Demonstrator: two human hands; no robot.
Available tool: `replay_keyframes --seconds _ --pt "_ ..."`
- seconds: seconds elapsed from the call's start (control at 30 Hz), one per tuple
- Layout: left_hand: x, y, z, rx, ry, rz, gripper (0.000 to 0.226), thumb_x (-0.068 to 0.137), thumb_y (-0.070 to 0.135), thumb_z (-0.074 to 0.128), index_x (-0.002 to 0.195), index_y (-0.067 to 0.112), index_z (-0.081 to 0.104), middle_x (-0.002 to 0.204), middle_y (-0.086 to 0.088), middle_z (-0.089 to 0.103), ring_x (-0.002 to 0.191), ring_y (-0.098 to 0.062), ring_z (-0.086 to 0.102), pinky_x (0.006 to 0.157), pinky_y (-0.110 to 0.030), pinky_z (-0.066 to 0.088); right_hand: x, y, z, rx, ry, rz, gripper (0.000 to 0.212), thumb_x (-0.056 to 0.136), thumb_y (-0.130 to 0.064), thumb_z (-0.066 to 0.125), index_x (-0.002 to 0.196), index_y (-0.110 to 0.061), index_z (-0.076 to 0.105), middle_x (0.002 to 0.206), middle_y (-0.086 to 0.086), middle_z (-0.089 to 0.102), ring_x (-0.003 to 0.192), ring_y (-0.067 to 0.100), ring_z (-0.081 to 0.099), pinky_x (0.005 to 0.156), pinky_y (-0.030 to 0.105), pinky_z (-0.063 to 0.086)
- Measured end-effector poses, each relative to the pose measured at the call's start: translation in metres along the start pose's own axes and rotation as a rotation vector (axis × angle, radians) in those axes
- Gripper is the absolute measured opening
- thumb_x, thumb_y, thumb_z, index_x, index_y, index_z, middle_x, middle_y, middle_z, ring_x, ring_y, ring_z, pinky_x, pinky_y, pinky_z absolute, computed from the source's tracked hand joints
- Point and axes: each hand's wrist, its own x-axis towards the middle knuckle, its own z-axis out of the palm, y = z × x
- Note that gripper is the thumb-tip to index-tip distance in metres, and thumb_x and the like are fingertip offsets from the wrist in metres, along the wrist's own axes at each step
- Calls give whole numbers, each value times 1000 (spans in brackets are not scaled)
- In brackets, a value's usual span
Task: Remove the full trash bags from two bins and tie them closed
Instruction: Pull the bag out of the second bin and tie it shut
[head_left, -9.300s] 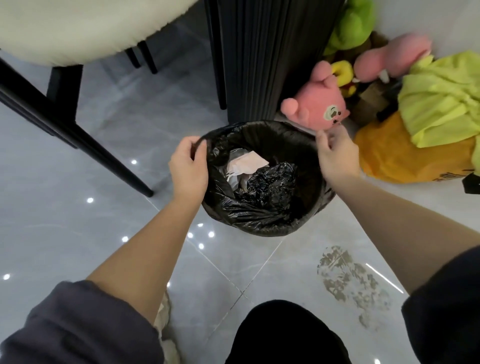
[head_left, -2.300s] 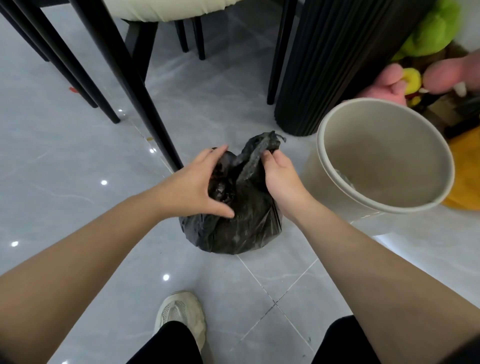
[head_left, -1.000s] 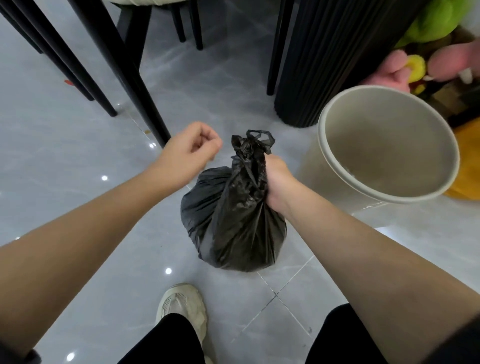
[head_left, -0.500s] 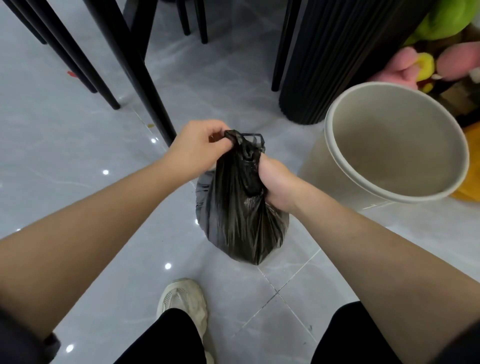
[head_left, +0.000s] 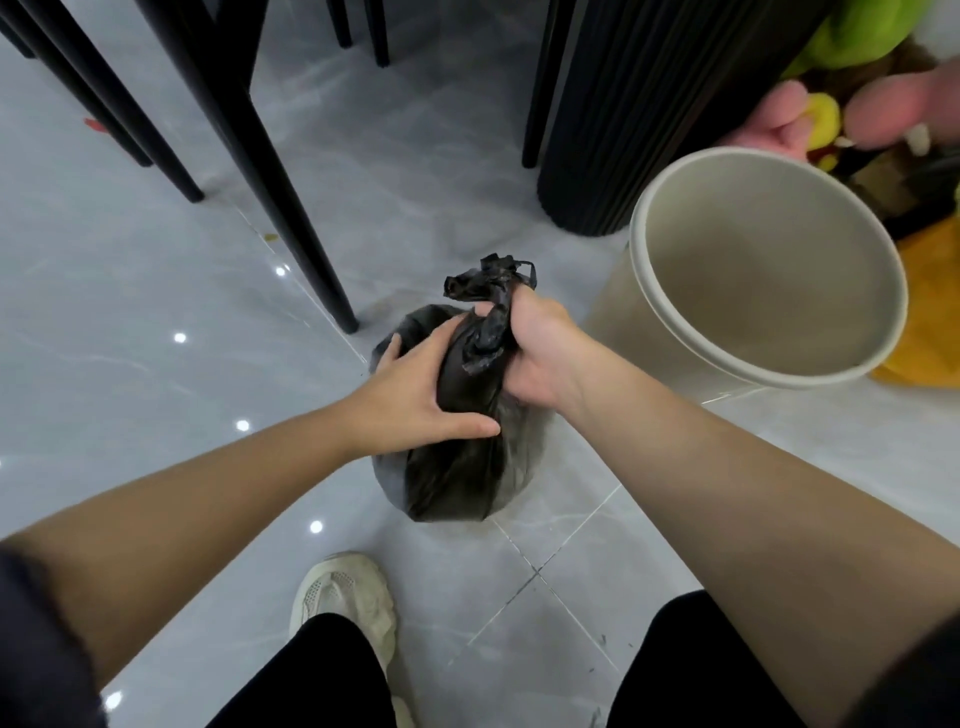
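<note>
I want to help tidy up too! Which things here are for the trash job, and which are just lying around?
For the job:
black trash bag
left hand, holding the bag
right hand, gripping its twisted neck
beige bin, no bag inside

Just lying around:
plush toys
chair legs
black fluted pedestal

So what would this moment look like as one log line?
step: tying bag | right hand: grips twisted neck | left hand: steadies black trash bag | bin: empty, unlined

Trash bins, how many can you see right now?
1. A beige bin, unlined, stands right of the black trash bag that both hands are holding. The second bin the task mentions isn't in view; it may be outside the frame.
</note>
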Motion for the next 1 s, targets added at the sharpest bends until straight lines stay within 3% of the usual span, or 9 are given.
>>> replay_keyframes --seconds 0.1,0.2,0.27,0.37,0.53,0.63,0.73,0.9,1.0 --pt "21 2 10 -169 113 -55 93 52 68 68 134 40 36 129 16 55 125 -10 48 110 -44 31 2 -3 3 54 45 -4 23 95 -17 44 78 -7 55 71 11 56 67 28 57 80 41 53" --pt "33 9 17 -403 77 -197 39 62 49 76 94 31 65 100 4 68 99 -15 62 87 -32 48 6 -7 -1 51 85 -68 25 98 -12 39 77 -8 51 66 8 49 58 21 49 62 36 46" --pt "41 12 24 -510 75 -273 20 78 25 74 90 11 68 92 -3 66 91 -15 60 77 -28 48 5 -9 -7 -57 66 -111 22 100 -12 37 91 -5 56 74 9 57 67 22 56 62 37 50" --pt "46 15 28 -544 38 -310 22 87 21 65 99 4 68 100 -9 68 97 -20 62 88 -34 48 6 -14 -19 -305 27 -201 25 98 -14 43 119 -4 53 108 16 64 97 28 63 76 41 56" --pt "49 15 29 -528 20 -299 20 93 27 55 102 12 66 100 -1 64 95 -14 58 85 -24 42 8 -22 -57 -858 -1 -358 24 71 -18 58 94 -12 61 94 13 68 93 28 64 86 40 52" --pt "52 11 28 -547 65 -335 24 93 33 54 98 14 66 101 -3 66 96 -20 61 88 -29 45 7 -6 -79 -984 -95 -319 47 83 -14 57 129 -9 47 118 5 60 109 21 57 100 31 43" --pt "56 6 29 -581 105 -396 26 90 43 55 97 20 65 106 -4 69 101 -24 64 96 -37 47 19 21 -102 -916 -23 -383 70 88 -27 58 147 -9 25 138 0 46 127 14 44 108 25 32" --pt "61 8 28 -610 123 -279 16 91 25 58 107 22 62 106 7 64 99 -9 59 91 -22 46 31 27 -97 -978 -69 -577 43 88 -33 63 128 -19 54 122 -4 60 110 7 54 93 21 42" --pt "66 13 18 -448 232 -143 24 85 14 66 108 9 62 99 9 62 91 -1 58 76 -2 42 38 28 -88 -872 -68 -658 35 87 -22 65 120 -11 61 124 7 62 117 17 55 102 38 45"
